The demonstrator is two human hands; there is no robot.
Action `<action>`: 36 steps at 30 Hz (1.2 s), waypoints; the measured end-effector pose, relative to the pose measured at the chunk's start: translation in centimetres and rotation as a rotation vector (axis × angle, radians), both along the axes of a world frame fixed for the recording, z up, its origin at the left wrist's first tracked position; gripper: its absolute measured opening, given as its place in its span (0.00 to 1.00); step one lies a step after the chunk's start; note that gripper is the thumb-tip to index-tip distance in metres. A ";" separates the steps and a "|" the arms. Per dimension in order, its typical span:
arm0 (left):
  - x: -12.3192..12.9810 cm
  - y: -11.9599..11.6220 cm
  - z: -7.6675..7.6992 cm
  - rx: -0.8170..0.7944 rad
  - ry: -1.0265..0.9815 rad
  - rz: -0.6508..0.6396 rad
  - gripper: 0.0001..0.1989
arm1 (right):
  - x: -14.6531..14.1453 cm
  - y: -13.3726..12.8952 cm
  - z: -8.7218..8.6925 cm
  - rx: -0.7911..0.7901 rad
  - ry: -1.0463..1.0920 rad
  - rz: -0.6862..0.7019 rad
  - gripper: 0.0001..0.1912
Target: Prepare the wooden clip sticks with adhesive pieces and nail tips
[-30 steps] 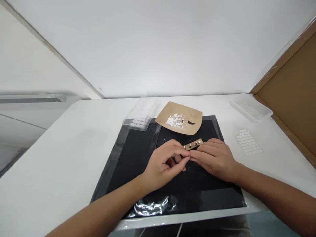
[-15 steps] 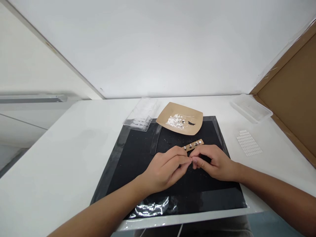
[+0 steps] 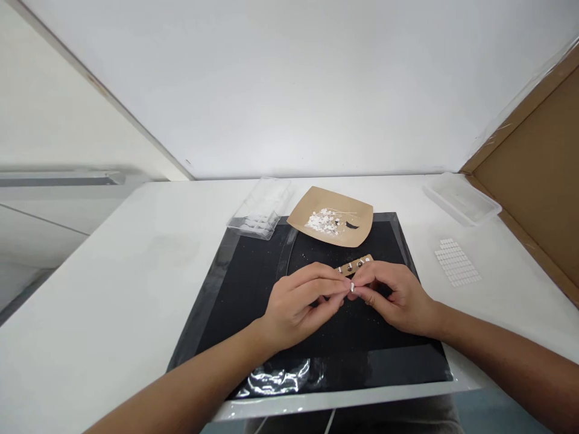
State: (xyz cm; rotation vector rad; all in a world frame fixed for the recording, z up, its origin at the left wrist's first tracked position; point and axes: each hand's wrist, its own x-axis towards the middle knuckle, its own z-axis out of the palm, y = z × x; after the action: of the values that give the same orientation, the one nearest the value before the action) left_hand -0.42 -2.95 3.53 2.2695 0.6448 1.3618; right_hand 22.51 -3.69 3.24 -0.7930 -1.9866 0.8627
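Above the right-of-centre part of the black mat (image 3: pixel 235 313), a person's left hand (image 3: pixel 305 306) and right hand (image 3: pixel 400 295) meet fingertip to fingertip. Both are closed in a pinch about one small, pale, glossy piece (image 3: pixel 352 287); how the hold is divided between them cannot be told. The piece appears raised from the mat, its shape mostly hidden by the fingers. It is probably very light and stiff, and its sheen suggests a slick face on which a fingertip could skid. Its opposite edges would seem the surest places to take hold, with thumb and forefinger pressing gently, since so small a body would twist or spring away under uneven pressure.

Just beyond the fingertips, on the mat, lies a brown card strip (image 3: pixel 346 269) bearing small metallic pieces (image 3: pixel 360 263). Across the mat's far edge sits a kraft-brown dish (image 3: pixel 316 199) holding white bits (image 3: pixel 323 222) and a dark curved scrap (image 3: pixel 351 225). A clear compartment box (image 3: pixel 260 208) overlaps the mat's far left corner. To the mat's right, a sheet of white tabs (image 3: pixel 458 263) lies on the white table (image 3: pixel 122 271).
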 end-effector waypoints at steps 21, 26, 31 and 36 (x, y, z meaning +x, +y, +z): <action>0.4 -0.6 -0.1 -0.197 0.019 0.075 0.08 | -0.3 -1.1 -0.1 0.458 -0.260 -0.231 0.03; 0.4 -0.5 0.0 -0.155 0.021 0.063 0.08 | -0.3 -1.2 0.2 0.426 -0.261 -0.245 0.02; 0.5 -0.5 0.1 -0.139 0.030 0.080 0.08 | -0.5 -1.2 0.4 0.449 -0.308 -0.273 0.05; 0.6 -0.4 -0.2 -0.137 0.039 0.095 0.06 | -0.6 -1.4 0.6 0.480 -0.421 -0.299 0.10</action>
State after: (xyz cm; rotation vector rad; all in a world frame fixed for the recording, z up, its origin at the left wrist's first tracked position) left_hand 0.20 -3.39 3.29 2.1855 0.8423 1.2779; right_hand 21.92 -5.11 3.81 -1.0023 -2.2283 0.0304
